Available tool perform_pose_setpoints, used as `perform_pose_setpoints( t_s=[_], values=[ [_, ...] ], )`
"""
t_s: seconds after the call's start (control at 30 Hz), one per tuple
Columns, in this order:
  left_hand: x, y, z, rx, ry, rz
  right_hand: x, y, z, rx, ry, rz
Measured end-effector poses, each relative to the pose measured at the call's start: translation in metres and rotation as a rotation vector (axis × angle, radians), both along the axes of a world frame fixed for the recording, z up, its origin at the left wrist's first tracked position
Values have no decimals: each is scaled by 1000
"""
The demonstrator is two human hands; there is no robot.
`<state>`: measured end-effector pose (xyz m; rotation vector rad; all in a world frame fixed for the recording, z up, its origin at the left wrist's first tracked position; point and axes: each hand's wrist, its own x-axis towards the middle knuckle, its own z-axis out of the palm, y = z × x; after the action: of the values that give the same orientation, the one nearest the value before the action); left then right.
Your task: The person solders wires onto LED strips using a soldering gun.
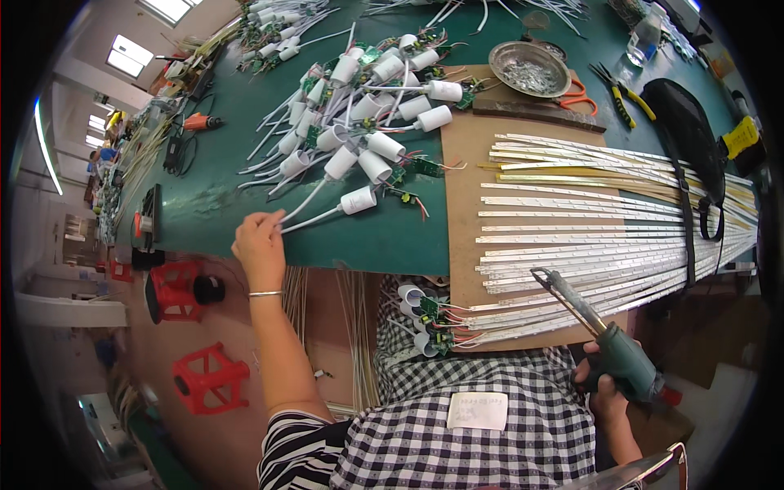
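My left hand (260, 243) is closed at the table's near edge, its fingers on the end of a white cable (312, 219). This cable runs to a white cylindrical housing (358, 200) with a small green circuit board (400, 197) and thin wires. A second cable from the pile also reaches my fingers; whether it is gripped too, I cannot tell. At the lower right, my right hand (603, 394) is wrapped round a dark green soldering gun (629, 363). Its metal tip points up and left, over the white LED strips (563, 282).
A pile of similar housings (351, 106) covers the green table (220, 196). On the right are a metal bowl (531, 69), orange-handled scissors (578, 100), pliers (625, 94) and a black bag (684, 131). Wired housings (420, 318) hang by my apron. Red stools (208, 380) stand left.
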<state>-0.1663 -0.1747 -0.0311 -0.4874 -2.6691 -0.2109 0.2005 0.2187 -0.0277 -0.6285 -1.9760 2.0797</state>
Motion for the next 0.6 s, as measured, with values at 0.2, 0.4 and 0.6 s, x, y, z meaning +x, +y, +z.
perform_pose_setpoints(
  t_s=[0.2,0.4,0.6],
  values=[
    [10,88,31,206,172,-332,-5,-5,6,38,7,-47],
    [2,192,13,94,135,-621,-5,-9,13,90,39,-67],
    [-16,198,12,-174,99,-684,7,-3,10,117,-14,-5]
  ],
)
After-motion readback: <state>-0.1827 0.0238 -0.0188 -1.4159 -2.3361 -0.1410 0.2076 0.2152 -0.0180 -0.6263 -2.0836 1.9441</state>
